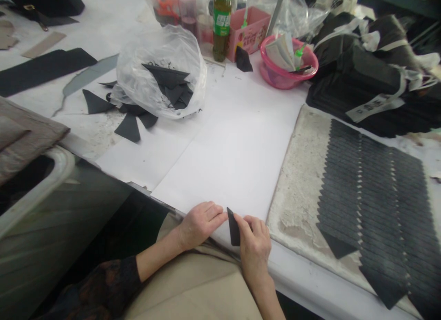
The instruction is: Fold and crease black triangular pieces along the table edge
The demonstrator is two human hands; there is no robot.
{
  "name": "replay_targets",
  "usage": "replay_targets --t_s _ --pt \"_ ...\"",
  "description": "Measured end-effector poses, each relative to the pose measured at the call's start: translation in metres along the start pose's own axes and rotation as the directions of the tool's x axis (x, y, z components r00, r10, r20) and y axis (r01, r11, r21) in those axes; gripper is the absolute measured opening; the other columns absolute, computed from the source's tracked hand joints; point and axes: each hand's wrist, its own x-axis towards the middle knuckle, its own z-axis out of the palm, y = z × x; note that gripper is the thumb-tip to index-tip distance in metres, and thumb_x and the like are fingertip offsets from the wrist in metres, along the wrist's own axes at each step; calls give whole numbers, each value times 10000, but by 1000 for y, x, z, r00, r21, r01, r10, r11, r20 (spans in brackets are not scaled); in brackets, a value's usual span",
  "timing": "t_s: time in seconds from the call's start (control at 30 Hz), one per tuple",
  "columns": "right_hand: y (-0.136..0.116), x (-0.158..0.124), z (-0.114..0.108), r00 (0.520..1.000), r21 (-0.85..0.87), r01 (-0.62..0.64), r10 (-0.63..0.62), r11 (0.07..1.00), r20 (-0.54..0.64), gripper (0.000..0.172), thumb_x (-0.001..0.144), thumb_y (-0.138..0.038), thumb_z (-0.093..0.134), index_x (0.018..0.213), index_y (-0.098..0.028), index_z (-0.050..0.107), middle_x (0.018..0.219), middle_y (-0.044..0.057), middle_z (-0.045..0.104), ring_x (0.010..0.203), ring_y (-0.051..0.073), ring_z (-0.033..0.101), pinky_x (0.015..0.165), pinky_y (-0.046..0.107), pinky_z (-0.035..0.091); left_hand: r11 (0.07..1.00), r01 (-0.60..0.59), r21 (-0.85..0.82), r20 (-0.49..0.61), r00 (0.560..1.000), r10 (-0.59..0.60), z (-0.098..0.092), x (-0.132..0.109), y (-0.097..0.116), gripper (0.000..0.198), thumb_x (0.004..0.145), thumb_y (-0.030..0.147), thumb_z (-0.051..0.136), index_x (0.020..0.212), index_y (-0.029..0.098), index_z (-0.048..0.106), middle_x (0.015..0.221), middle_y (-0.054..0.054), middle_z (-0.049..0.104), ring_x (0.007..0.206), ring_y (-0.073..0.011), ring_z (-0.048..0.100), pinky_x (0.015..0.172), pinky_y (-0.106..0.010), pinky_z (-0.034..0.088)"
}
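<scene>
A small black piece (233,228) stands at the table's front edge between my two hands. My right hand (255,239) pinches its right side between thumb and fingers. On the other side, my left hand (201,224) has its fingers pressed together, their tips at the piece's upper left edge; whether they grip it is hard to tell. To the right, a worn board (305,159) bears overlapping rows of black pieces (375,205). A clear plastic bag (138,58) with more black pieces (175,92) inside lies farther back on the left, with several loose ones beside it.
Along the back stand a green-labelled bottle (221,28), a pink box (253,28) and a pink basin (280,79). Bundled black material (361,76) is piled at the back right. A metal frame (37,187) juts in at the left, near the white table (237,141).
</scene>
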Motion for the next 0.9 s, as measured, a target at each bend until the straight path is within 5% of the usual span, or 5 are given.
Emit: replay_targets --t_s 0.63,0.9 --pt "2 0 -1 1000 30 3 -4 1000 14 291 967 -188 509 1215 -285 625 913 36 579 828 176 485 752 315 392 999 45 -3 -10 999 -45 5 -1 0 156 957 121 477 1019 137 619 829 -55 601 749 -157 544 668 -291 484" --pt "0 0 -1 999 -15 42 -42 999 0 299 974 -180 487 1194 -302 647 906 37 576 829 171 486 742 307 382 1000 11 -14 -69 998 -12 5 -3 -2 248 934 80 510 1170 109 579 931 -86 644 799 -180 567 694 -317 517"
